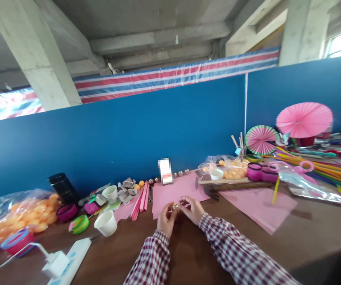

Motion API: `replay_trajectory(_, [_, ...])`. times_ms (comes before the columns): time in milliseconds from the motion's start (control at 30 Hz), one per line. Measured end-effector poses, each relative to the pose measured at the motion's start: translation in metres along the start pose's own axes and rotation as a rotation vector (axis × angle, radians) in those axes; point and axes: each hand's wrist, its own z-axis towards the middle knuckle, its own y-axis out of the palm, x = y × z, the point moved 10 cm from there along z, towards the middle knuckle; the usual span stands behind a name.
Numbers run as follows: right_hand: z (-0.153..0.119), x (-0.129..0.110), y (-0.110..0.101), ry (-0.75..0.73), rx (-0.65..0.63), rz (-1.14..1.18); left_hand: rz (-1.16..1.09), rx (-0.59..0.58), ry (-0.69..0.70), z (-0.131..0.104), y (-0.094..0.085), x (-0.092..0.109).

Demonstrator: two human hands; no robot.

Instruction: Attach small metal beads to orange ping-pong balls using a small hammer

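Note:
Between my two hands, just above the brown table, is a small shiny round ball (175,207) with gold and silvery glints; its exact kind is too small to make out. My left hand (166,220) is closed, thumb and fingers pinching the ball from the left. From the right, my right hand (193,210) brings its bent fingertips together against the same ball. Just beyond my hands lies a sheet of pink paper (185,188). Several shiny brownish balls (180,173) stand in a row behind it, by a white pixelated item (166,172).
At left are a bag of orange balls (24,213), a black cup (63,188), a white paper cup (106,223) and a power strip (75,257). A hammer (223,182), pink paper (262,206) and pink scissors (295,168) lie right. A blue partition (158,130) stands behind.

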Motion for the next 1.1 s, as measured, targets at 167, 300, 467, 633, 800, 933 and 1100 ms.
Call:
replay_trajectory(167, [-0.008,-0.001,-0.059,-0.001,0.174,-0.306,0.084,0.096,0.114,-0.031,-0.021,0.017])
replay_trajectory(300, [-0.01,0.002,-0.129,0.036,0.236,-0.591,0.061,0.126,0.102,-0.045,-0.034,0.014])
replay_trajectory(467, [-0.005,0.032,-0.184,0.226,0.108,-1.083,0.038,0.22,0.094,-0.046,-0.037,0.013])
replay_trajectory(633, [-0.006,0.058,-0.195,0.336,0.021,-1.161,0.029,0.199,0.09,-0.05,-0.035,0.022])
replay_trajectory(800, [-0.005,0.068,-0.184,0.385,-0.051,-1.174,0.038,0.181,0.107,-0.05,-0.041,0.024])
replay_trajectory(933, [-0.004,0.061,-0.175,0.341,-0.071,-1.154,0.049,0.199,0.129,-0.048,-0.042,0.019])
replay_trajectory(1100, [-0.016,0.055,-0.157,0.342,-0.049,-1.084,0.006,0.23,0.096,-0.048,-0.042,0.014])
